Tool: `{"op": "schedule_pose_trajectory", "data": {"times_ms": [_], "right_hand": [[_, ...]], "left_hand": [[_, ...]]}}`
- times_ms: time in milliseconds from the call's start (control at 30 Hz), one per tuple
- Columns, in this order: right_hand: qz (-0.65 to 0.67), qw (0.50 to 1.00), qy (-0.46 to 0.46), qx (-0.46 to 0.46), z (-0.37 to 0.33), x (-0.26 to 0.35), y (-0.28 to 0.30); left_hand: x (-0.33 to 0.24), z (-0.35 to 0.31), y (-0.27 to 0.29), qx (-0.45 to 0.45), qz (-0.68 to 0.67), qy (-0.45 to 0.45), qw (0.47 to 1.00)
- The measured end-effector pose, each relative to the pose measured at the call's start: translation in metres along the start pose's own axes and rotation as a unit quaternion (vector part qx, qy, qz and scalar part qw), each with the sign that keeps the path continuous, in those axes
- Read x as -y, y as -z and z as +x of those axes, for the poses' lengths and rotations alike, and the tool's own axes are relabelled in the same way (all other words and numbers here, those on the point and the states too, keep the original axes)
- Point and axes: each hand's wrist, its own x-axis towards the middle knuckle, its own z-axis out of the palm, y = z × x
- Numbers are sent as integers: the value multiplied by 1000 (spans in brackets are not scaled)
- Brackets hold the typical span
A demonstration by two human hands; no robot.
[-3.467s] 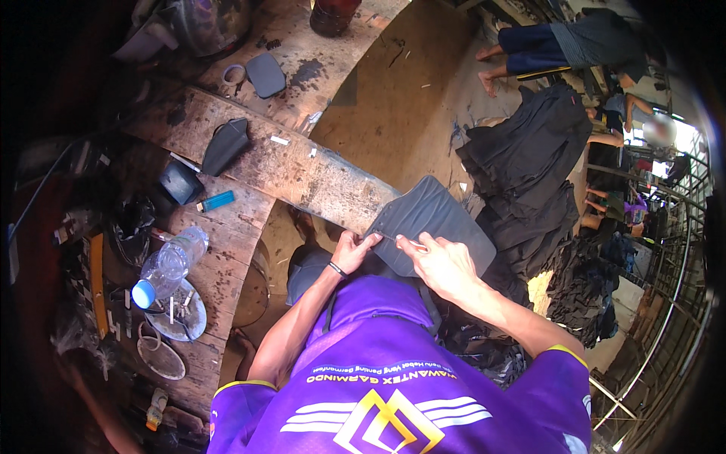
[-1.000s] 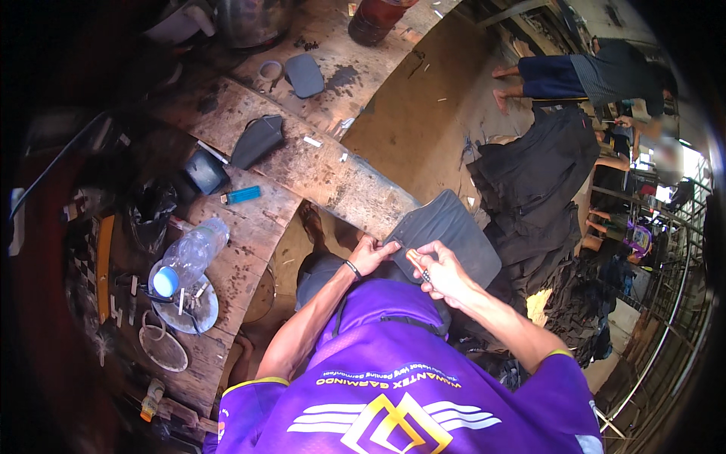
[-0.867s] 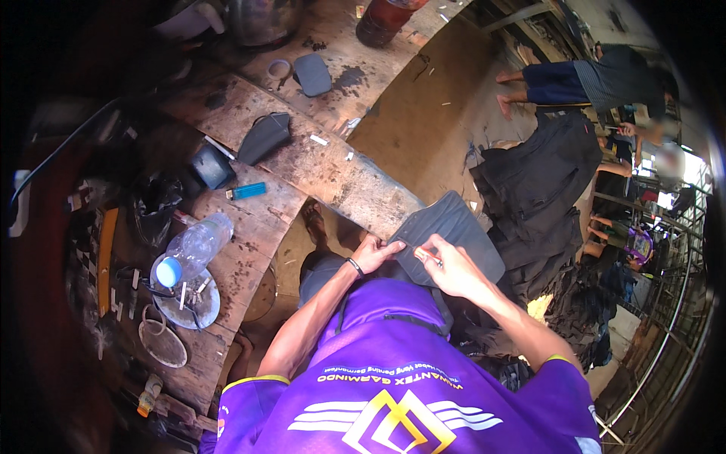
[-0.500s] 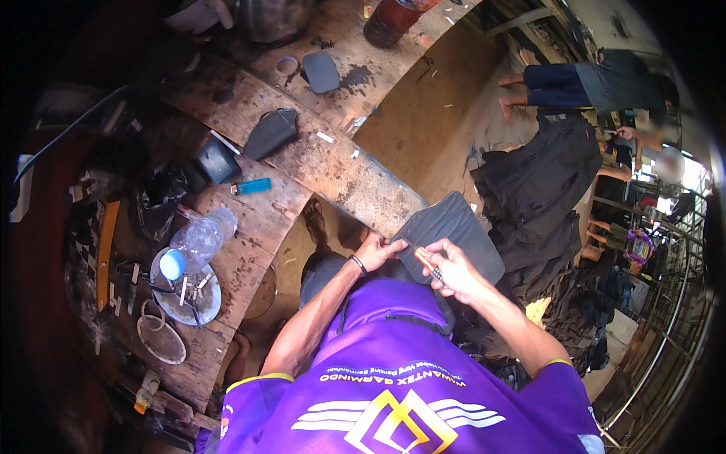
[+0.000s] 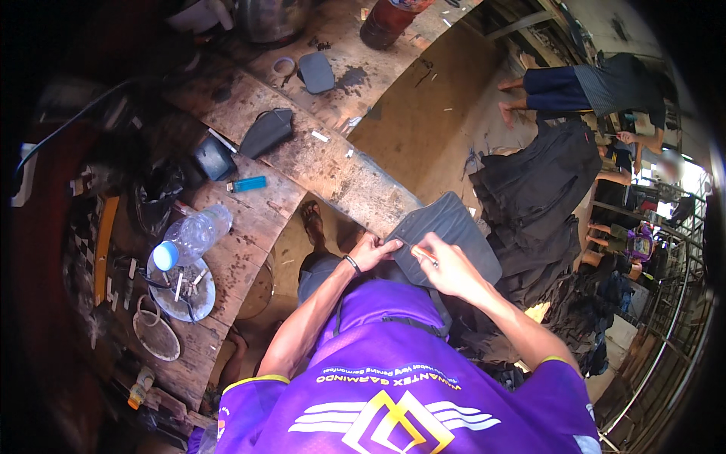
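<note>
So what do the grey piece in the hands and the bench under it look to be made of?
The grey piece, pinched by both the left hand and right hand, looks like matte woven fabric: it bends softly and shows stitched seams. The bench appears to be bare, worn wooden planks, stained, with visible grain and gaps.

Near edge of the grey cloth piece (image 5: pixel 454 236) hidden under both hands. Left hand (image 5: pixel 373 252): fingertips curled onto the cloth edge, grip not clear. Right hand (image 5: pixel 448 268): pinches something thin and pale, too small to tell what. Lap and legs mostly covered by the purple shirt (image 5: pixel 393 378); only one foot (image 5: pixel 311 219) shows under the bench.

Metal pot (image 5: pixel 272 17) and dark red jar (image 5: pixel 387 19) cut off by the top edge. Small bits on the round plate (image 5: pixel 180 284) too small to identify. Seated person (image 5: pixel 575 83) at upper right: head out of view, hands unclear. Far right background blurred, bright, crowded. Left rim of the bench falls into dark shadow; objects there unreadable.
</note>
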Motion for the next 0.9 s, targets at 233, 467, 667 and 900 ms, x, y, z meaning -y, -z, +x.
{"op": "schedule_pose_trajectory", "data": {"times_ms": [233, 467, 667, 900], "right_hand": [[128, 977, -170, 19, 10, 7, -11], [-108, 988, 107, -27, 2, -8, 2], [207, 943, -255, 45, 13, 3, 0], [332, 917, -219, 21, -14, -14, 1]], "left_hand": [[-8, -6, -2, -18, 18, 6, 1000], [-20, -11, -4, -11, 24, 15, 1000], [-9, -4, -4, -22, 11, 29, 999], [-2, -2, -2, -34, 17, 23, 999]]}}
